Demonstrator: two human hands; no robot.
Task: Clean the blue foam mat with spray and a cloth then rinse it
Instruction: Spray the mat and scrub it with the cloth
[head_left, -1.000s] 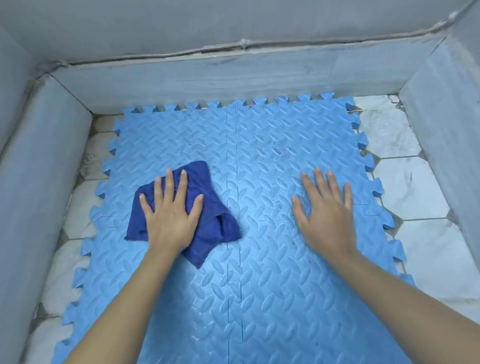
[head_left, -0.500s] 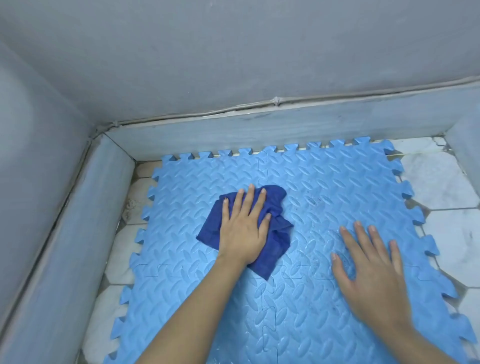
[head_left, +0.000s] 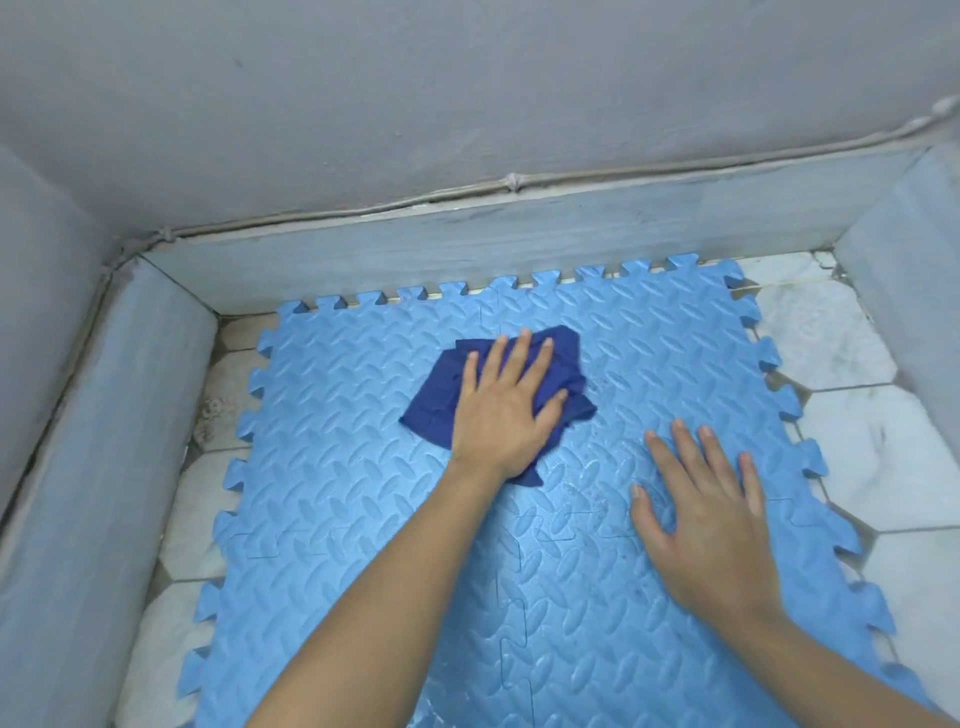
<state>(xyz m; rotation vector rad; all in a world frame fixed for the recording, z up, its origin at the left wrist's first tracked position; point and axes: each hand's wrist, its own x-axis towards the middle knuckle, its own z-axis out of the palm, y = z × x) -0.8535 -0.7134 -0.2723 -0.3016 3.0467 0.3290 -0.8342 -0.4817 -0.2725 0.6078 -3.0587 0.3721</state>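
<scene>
Along the left edge a grey-blue skirting (head_left: 104, 441) lines the wall, with a strip of pale marble floor tiles (head_left: 208, 525) showing beside it; the grout there looks stained. The blue foam mat (head_left: 363, 493) lies flat on the floor, filling most of the space between the side walls. It is made of interlocking squares with puzzle-tooth edges all round and a raised leaf-like pattern across the surface; the seams between squares are faintly visible, and the patch between the two hands carries a wet sheen with small dark specks.

The left hand (head_left: 504, 410) lies palm down on a dark blue cloth (head_left: 436, 400), fingers spread and flat, pressing the crumpled cloth against the far middle of the mat. The hand covers much of the cloth, so its full shape cannot be made out.

The right hand (head_left: 711, 525) rests flat on the bare mat nearer the right side, fingers splayed, holding nothing. Both forearms run out of the bottom of the frame, and the mat's near edge is cut off there too.

On the right, more white marble tiles (head_left: 852, 431) lie between the mat's toothed edge and the right wall. No label or writing can be read anywhere
</scene>
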